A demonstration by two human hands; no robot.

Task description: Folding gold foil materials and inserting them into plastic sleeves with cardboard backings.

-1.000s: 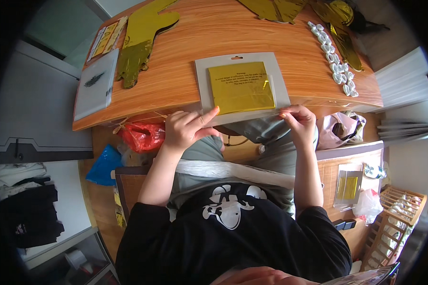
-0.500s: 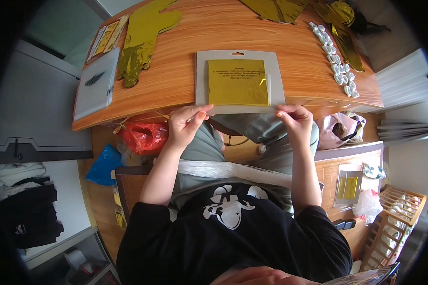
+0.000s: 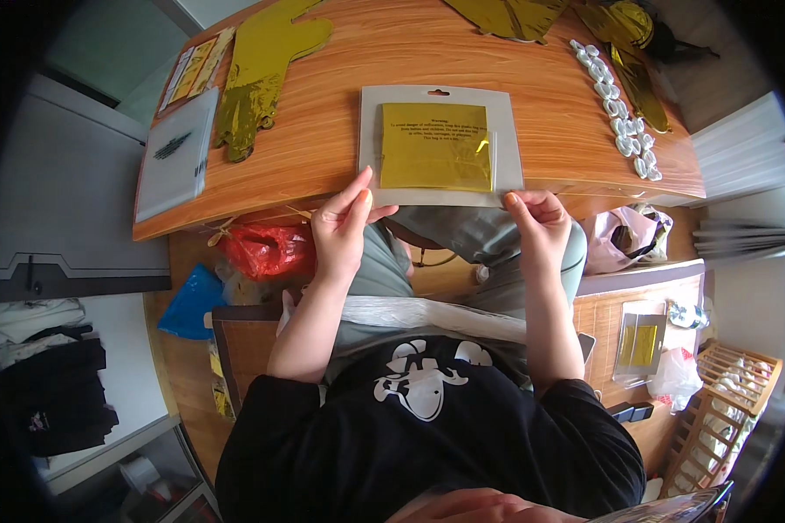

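A flat clear package with a grey backing card lies tilted over the table's near edge. Inside it is a folded square of gold foil with dark print. At the card's lower right corner, my right hand pinches the edge between thumb and fingers. My left hand is at the lower left corner, its index finger raised along the side edge. The left thumb lies near the corner, and another fingertip shows just below the bottom edge.
Deflated gold foil shapes lie on the wooden table. White curled pieces form rows at right; clear plastic sleeves lie at left. Below are a red plastic bag and a bench holding another gold pack.
My left hand has shifted up slightly at the card's left corner, its index finger now pointing upward. The package's top edge has risen a little; the right hand keeps its pinch.
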